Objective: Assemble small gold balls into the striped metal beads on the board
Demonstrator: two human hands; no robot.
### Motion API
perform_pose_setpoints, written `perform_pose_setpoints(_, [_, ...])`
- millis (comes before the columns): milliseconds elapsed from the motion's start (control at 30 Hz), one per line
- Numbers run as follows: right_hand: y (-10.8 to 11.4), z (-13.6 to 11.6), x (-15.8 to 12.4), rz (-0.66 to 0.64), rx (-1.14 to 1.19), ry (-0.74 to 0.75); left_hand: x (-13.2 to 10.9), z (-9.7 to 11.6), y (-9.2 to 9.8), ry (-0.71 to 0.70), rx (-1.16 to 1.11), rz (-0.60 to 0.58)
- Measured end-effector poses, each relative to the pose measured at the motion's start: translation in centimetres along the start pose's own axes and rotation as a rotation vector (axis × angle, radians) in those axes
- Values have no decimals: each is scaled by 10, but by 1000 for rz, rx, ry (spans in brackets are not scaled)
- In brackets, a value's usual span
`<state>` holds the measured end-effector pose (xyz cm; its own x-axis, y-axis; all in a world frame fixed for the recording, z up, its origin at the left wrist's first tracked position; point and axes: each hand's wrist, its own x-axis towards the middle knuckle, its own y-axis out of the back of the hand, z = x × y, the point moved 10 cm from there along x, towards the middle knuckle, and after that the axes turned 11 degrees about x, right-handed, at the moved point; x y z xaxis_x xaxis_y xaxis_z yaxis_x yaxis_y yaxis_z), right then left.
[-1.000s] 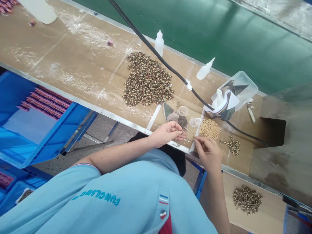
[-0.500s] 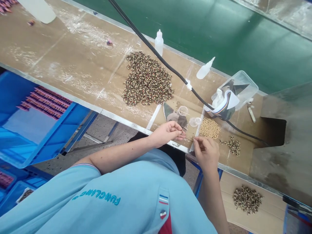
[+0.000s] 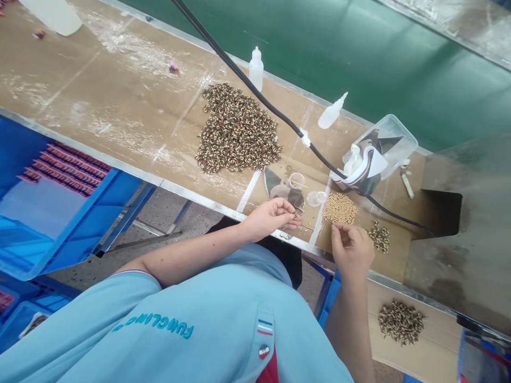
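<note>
My left hand (image 3: 275,215) is closed in a pinch over the table's front edge. Between its thumb and fingers sits a small brown piece (image 3: 296,216), too small to make out fully. My right hand (image 3: 353,246) is also closed, thumb against forefinger, its fingertips at the near edge of a patch of small yellow beads (image 3: 340,208). Whatever those fingertips hold is hidden. Just right of this hand lies a small cluster of dark-and-gold pieces (image 3: 379,237). Beyond my left hand are a camouflage cloth scrap (image 3: 275,184), a clear round cup (image 3: 296,181) and a clear lid (image 3: 316,199).
A large heap of dark-and-gold pieces (image 3: 239,130) covers the table's middle. Two white squeeze bottles (image 3: 256,72) are along the back edge. A black cable (image 3: 275,103) crosses above the table. A clear tub (image 3: 399,146) stands right, and blue crates (image 3: 120,207) sit left.
My right hand has moved right, away from my left hand, to the yellow beads. My left hand keeps its pinch in nearly the same place. The whole view has shifted slightly.
</note>
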<state>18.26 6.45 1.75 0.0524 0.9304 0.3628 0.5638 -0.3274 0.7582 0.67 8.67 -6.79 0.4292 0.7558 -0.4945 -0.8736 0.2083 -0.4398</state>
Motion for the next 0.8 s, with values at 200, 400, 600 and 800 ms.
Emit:
perform_pose_setpoints(200, [-11, 3, 3, -29, -28, -29, -1, 1, 0, 8, 8, 5])
perform_pose_setpoints(400, [-14, -3, 5, -55, -55, 29, -1, 0, 1, 6, 6, -1])
perform_pose_setpoints(600, [-13, -16, 8, -84, -137, 209, -1, -1, 0, 12, 8, 3])
perform_pose_setpoints(800, [-22, -22, 13, -161, -174, 324, 0, 0, 0, 2, 2, -1])
